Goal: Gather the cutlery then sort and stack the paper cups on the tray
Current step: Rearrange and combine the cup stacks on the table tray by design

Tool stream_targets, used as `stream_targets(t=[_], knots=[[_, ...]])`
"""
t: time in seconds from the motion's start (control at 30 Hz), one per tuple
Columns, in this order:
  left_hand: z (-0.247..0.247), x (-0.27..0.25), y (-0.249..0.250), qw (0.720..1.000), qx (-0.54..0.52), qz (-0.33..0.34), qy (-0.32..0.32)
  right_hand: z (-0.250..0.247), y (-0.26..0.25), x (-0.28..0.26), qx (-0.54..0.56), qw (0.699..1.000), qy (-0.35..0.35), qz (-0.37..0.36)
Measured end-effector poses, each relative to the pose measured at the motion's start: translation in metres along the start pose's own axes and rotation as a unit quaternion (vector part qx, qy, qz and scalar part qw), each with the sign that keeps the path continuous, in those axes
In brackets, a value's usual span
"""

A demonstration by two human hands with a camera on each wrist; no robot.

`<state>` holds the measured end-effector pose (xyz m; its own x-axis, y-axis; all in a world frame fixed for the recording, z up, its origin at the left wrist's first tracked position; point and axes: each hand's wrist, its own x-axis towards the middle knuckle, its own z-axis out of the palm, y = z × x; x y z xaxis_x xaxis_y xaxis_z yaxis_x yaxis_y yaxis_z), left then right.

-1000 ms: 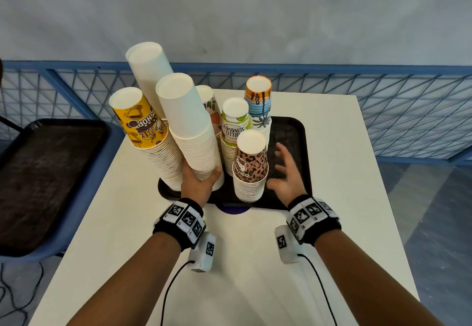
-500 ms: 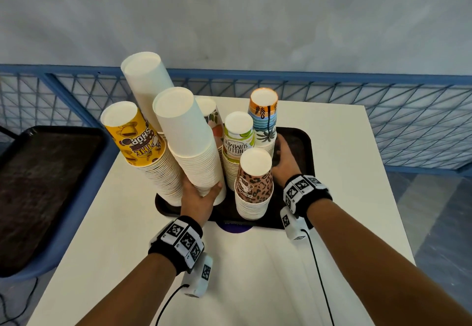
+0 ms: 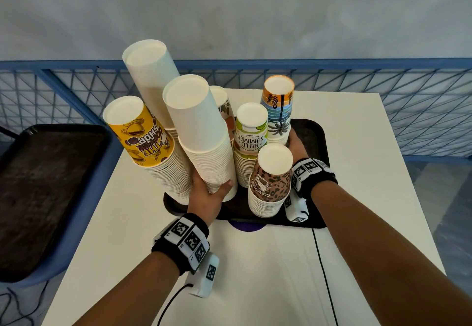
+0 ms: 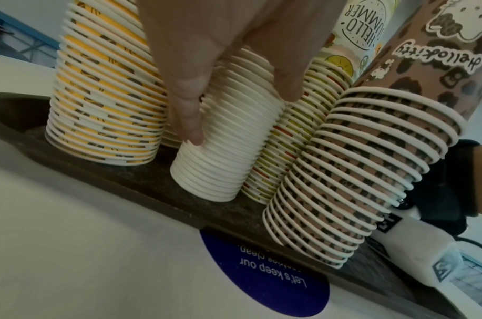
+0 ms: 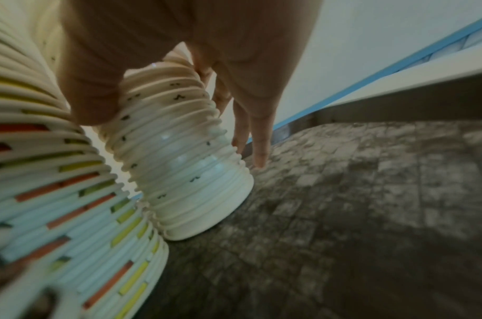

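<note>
Blue chair [image 3: 84, 226] beside white table [image 3: 255, 274], blue railing [image 3: 383, 66].

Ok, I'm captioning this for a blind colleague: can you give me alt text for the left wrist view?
The left hand grips a plain white cup stack upside down on a dark tray. Beside it stand a yellow stack, a "Hello Summer" stack and a leopard-print stack.

Bare forearms, no sleeves. Black fabric wristbands [image 3: 182, 242] carrying white square-coded marker tiles. White plastic camera pod [image 3: 204, 277] under each wrist, thin black cable [image 3: 169, 305] trailing off.
</note>
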<state>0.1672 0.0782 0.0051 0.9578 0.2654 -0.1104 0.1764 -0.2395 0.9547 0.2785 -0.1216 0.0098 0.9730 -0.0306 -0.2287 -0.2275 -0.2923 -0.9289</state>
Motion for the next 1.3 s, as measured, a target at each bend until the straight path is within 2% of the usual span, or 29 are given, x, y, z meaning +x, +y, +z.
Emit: stream_targets(t=[0.33, 0.67, 0.73, 0.83, 0.87, 0.93, 0.97, 1.03, 1.13, 1.3], knots=[[0.006, 0.008, 0.004, 1.000, 0.024, 0.007, 0.007, -0.041, 0.039, -0.045, -0.021, 0.998, 0.061, 0.020], [0.011, 0.013, 0.009, 0.999, 0.045, -0.010, 0.004, -0.059, 0.041, -0.077, -0.074, 0.997, 0.013, 0.031], [0.010, 0.009, 0.010, 0.998, 0.055, -0.036, 0.002, -0.057, 0.044, -0.085, -0.089, 0.995, 0.038, 0.040], [0.008, -0.004, 0.005, 0.996, 0.049, -0.078, 0.016, -0.052, 0.049, -0.107, -0.126, 0.981, 0.125, 0.085], [0.009, -0.011, 0.005, 0.994, 0.054, -0.095, 0.013, -0.049, 0.049, -0.116, -0.133, 0.979, 0.123, 0.095], [0.013, -0.027, 0.005, 0.990, 0.068, -0.123, -0.017, -0.036, 0.048, -0.133, -0.131, 0.984, 0.063, 0.107], [0.016, -0.035, 0.007, 0.990, 0.066, -0.116, -0.042, -0.029, 0.046, -0.139, -0.127, 0.986, 0.019, 0.109], [0.026, -0.047, 0.013, 0.992, 0.072, -0.062, -0.086, -0.014, 0.041, -0.142, -0.121, 0.987, -0.045, 0.094], [0.041, -0.057, 0.027, 0.992, 0.063, 0.012, -0.109, -0.001, 0.030, -0.144, -0.059, 0.995, -0.062, 0.053], [0.049, -0.057, 0.049, 0.998, 0.002, -0.007, -0.056, 0.019, 0.027, -0.142, 0.023, 0.995, -0.062, 0.071]])
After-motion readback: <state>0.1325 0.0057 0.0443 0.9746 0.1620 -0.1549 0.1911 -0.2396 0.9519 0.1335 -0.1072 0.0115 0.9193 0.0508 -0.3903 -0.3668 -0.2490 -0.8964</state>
